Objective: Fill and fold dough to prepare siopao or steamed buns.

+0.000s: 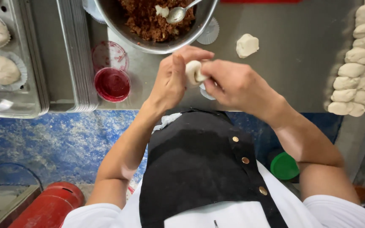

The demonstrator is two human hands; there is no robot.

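Nearest the lens, at the bottom of the frame, a black apron [199, 169] with brass buttons hangs over a white shirt; from it both forearms reach up toward the middle of the picture, where the hands meet over the near edge of a steel table [300, 46]; the left hand [172, 80] is curled nearly closed, thumb up, cradling a small white dough piece [193, 71]; the right hand [233, 86] is likewise closed, its fingertips pinching the same lump from the other side; so the dough sits between the two hands, just above the table edge, centre frame.

Judging by the pinch, the step in hand looks like sealing or shaping a filled piece; the next move would call for steady, even pressure so the seam closes without tearing.

Just above the hands, top centre, a steel bowl [119, 25] holds brown minced filling [148, 21] and a spoon [178, 13]; a flattened dough round [247, 44] lies to the upper right; stacked dough portions [360, 63] run down the right edge; a red-filled cup [112, 84] stands left of centre; a muffin tray [22, 76] with finished pieces fills the upper left.
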